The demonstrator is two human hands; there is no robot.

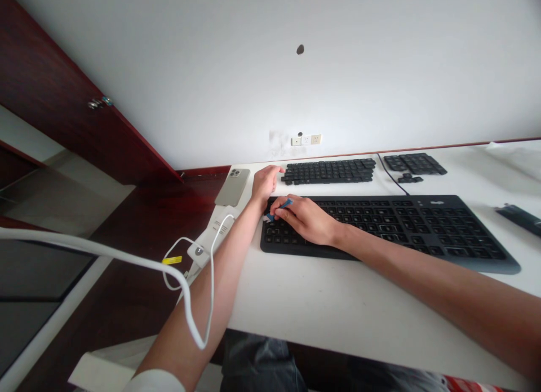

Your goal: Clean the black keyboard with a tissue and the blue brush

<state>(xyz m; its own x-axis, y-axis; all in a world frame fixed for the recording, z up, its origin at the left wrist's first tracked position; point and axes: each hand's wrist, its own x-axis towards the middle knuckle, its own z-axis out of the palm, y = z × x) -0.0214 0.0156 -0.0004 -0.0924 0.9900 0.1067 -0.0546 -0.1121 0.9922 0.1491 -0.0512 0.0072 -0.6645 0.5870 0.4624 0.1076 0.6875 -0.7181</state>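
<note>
Door [63, 70]: dark red, at the far left, metal handle [100, 102] fitted.
White cable [127, 259]: thick, sweeping through the left foreground and passing in front of the left forearm; yellow tag [172, 260] beside it.
Power strip [217, 225]: white, along the left edge of the white table [304, 296], nearer than the phone.
Phone [233, 187]: pale, camera side up, at the table's far left corner.
Left hand [265, 183]: by the keyboard's [393, 223] far left corner; fingers loosely bent, nothing seen in them; index finger pointing right at the main keycap block [329, 171], contact not certain.
Blue brush [287, 203]: apparently a brush; pale tip toward the near left, handle rising to the far right, slantwise to the keyboard's long axis; located over the keyboard's left end.
Right hand [306, 217]: pinching the blue brush between thumb and fingers, low over the same end; the hand nearer the bared key positions there.
Keyboard: black, long axis left to right, the greater part extending right of the grip; caps apparently removed.
Black cord [391, 175]: running from the keyboard's far edge toward the wall.
Smaller keycap group [416, 163]: right of the cord.
Dark object [519, 218]: elongated, at the right, identity unclear.
</note>
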